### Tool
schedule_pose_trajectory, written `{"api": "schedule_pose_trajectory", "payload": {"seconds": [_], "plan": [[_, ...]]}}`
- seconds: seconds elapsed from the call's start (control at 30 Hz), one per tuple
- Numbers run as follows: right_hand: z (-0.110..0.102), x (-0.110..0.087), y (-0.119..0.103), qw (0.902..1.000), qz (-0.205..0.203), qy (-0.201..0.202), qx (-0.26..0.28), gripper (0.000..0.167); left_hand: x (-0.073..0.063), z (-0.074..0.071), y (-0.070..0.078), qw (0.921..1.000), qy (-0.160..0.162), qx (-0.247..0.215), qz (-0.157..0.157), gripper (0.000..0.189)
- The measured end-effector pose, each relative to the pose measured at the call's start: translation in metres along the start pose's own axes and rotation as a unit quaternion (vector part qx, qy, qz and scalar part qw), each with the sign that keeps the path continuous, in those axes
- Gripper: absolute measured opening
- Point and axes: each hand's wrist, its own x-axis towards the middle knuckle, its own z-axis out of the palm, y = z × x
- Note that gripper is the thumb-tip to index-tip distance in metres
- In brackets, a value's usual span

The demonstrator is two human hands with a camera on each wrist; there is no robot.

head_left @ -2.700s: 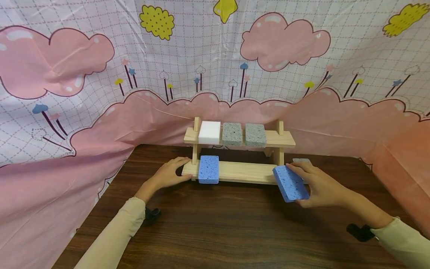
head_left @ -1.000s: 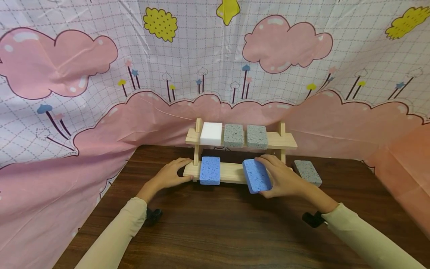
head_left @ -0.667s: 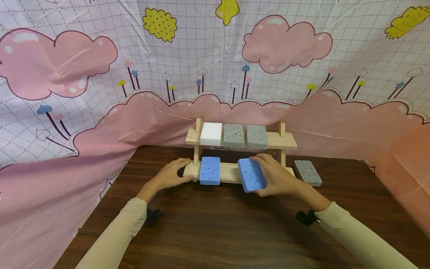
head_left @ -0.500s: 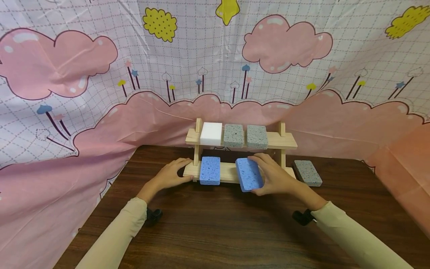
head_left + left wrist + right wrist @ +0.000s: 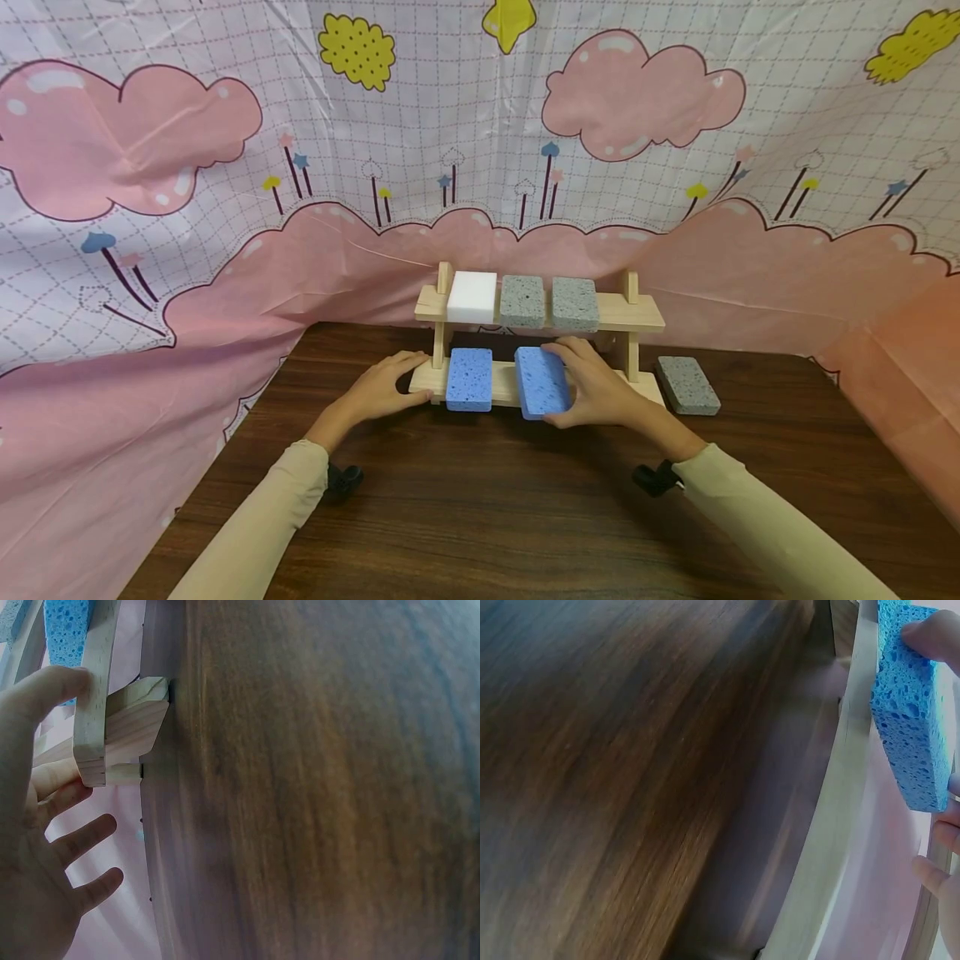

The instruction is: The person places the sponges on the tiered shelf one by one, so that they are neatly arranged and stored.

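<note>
My left hand [image 5: 377, 388] holds the left end of the lower shelf of a two-tier wooden rack [image 5: 628, 312]. In the left wrist view, the thumb lies on the board's front and the index finger reaches behind it; the other fingers are spread. A blue sponge [image 5: 469, 380] lies on that shelf beside the hand. My right hand [image 5: 600, 388] pinches a second blue sponge [image 5: 542, 383] by its right side, thumb at the front and fingers at the back. This sponge is slightly tilted, close over the lower shelf, a narrow gap right of the first one.
On the upper shelf sit a white sponge [image 5: 472, 297] and two grey sponges, one in the middle [image 5: 522, 301] and one to its right [image 5: 575, 303]. Another grey sponge [image 5: 687, 385] lies on the dark wooden table [image 5: 480, 508] right of the rack. A patterned cloth [image 5: 420, 150] hangs behind.
My right hand has carried the blue sponge leftward from the rack's right end to near the first blue sponge, and straightened it. My left hand stays on the shelf end.
</note>
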Motion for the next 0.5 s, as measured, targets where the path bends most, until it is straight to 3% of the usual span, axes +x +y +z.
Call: {"api": "schedule_pose_trajectory", "payload": {"seconds": [0.5], "plan": [[0.0101, 0.0105, -0.0018, 0.9998, -0.009, 0.012, -0.012, 0.108, 0.0004, -0.0022, -0.0004, 1.0, -0.005, 0.004, 0.0, 0.077]]}}
